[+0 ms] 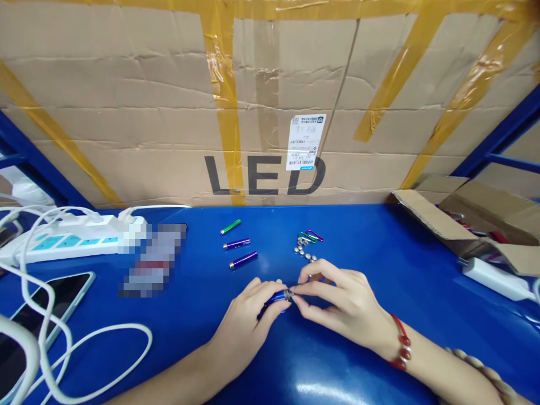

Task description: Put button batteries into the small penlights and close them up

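While left hand (248, 315) grips tube (277, 297) | right hand (343, 304) narrow at tip (288, 293) | table edge (350, 208) distant

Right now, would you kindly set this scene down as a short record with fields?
Left grip: holds a blue tube
Right grip: at the tube's silvery end, exact contact unclear
Beyond left grip: one green tube, two purple tubes
Beyond right grip: small round silver pieces, green clip, magenta clip
Far left: white power strip, phone, loose white cables
Far right: open carton, white block with cable
Backdrop: taped cardboard marked LED
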`<state>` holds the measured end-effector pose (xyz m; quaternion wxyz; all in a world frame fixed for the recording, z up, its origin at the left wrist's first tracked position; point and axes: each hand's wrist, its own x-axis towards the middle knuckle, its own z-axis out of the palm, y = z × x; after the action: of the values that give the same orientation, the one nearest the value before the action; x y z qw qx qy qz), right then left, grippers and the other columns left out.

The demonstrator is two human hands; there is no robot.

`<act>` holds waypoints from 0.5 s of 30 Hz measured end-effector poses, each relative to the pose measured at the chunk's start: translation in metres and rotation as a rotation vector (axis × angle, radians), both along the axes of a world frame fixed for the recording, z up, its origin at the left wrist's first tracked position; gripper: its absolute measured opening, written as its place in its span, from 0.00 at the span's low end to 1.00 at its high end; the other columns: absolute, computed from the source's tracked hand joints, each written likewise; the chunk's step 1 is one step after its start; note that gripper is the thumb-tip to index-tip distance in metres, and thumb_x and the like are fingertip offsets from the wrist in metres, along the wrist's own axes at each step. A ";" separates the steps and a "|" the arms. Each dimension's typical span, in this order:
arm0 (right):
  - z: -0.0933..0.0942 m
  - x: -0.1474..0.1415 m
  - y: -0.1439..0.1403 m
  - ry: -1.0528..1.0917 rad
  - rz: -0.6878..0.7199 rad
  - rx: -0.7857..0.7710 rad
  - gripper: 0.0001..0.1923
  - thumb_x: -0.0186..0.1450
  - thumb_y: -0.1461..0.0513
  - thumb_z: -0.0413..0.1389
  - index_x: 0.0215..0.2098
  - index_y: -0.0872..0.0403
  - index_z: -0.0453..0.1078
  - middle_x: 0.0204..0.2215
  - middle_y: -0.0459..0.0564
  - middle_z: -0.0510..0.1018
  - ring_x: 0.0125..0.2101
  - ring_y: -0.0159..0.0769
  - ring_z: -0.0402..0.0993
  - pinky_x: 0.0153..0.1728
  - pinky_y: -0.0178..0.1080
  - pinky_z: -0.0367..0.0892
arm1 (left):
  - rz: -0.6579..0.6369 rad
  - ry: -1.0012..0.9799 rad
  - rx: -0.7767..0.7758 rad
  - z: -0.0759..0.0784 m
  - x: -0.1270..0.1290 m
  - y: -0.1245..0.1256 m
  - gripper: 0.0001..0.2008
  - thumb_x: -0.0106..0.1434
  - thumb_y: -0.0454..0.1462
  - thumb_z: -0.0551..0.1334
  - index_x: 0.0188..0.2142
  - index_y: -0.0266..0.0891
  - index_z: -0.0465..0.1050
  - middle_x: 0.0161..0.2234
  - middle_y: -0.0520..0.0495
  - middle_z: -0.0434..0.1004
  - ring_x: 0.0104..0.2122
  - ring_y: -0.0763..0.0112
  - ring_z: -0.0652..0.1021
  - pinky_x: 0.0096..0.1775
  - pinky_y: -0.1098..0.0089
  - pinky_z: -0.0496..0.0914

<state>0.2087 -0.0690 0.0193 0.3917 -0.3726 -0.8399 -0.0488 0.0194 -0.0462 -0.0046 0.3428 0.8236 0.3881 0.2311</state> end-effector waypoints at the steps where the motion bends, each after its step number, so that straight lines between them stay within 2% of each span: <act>1: 0.000 0.000 -0.001 0.002 0.001 0.001 0.02 0.60 0.65 0.56 0.31 0.55 0.71 0.32 0.46 0.71 0.23 0.19 0.66 0.24 0.26 0.60 | -0.007 -0.015 0.026 -0.001 0.000 0.000 0.11 0.67 0.39 0.50 0.42 0.41 0.69 0.35 0.51 0.73 0.37 0.69 0.69 0.42 0.69 0.62; 4: -0.001 -0.003 -0.002 0.023 0.019 -0.027 0.03 0.60 0.66 0.55 0.28 0.57 0.70 0.31 0.46 0.71 0.23 0.19 0.65 0.24 0.26 0.60 | -0.020 -0.048 0.093 -0.003 0.000 -0.003 0.09 0.66 0.37 0.52 0.41 0.43 0.69 0.38 0.54 0.74 0.36 0.71 0.70 0.44 0.69 0.61; 7: -0.006 -0.005 -0.005 0.045 0.056 -0.101 0.05 0.60 0.68 0.54 0.26 0.58 0.67 0.31 0.46 0.71 0.23 0.19 0.65 0.25 0.26 0.60 | 0.004 -0.080 0.095 -0.006 0.000 -0.005 0.09 0.65 0.36 0.53 0.43 0.45 0.67 0.40 0.54 0.73 0.38 0.71 0.71 0.43 0.70 0.63; 13: -0.007 -0.007 -0.007 0.163 0.108 -0.367 0.01 0.59 0.67 0.55 0.29 0.57 0.69 0.38 0.49 0.69 0.24 0.20 0.65 0.23 0.27 0.62 | 0.047 -0.117 0.084 -0.007 -0.002 -0.004 0.07 0.64 0.34 0.52 0.38 0.40 0.68 0.34 0.50 0.71 0.36 0.71 0.71 0.39 0.72 0.64; 15: -0.004 -0.007 -0.004 0.230 0.111 -0.470 0.04 0.59 0.64 0.56 0.27 0.57 0.70 0.37 0.50 0.69 0.24 0.21 0.65 0.22 0.27 0.61 | 0.026 -0.119 0.112 -0.006 -0.002 -0.003 0.07 0.65 0.34 0.52 0.38 0.40 0.68 0.34 0.50 0.72 0.36 0.71 0.71 0.38 0.72 0.64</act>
<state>0.2022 -0.0733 0.0154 0.3894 -0.4099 -0.7973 0.2114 0.0173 -0.0495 -0.0104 0.3158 0.8213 0.3641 0.3052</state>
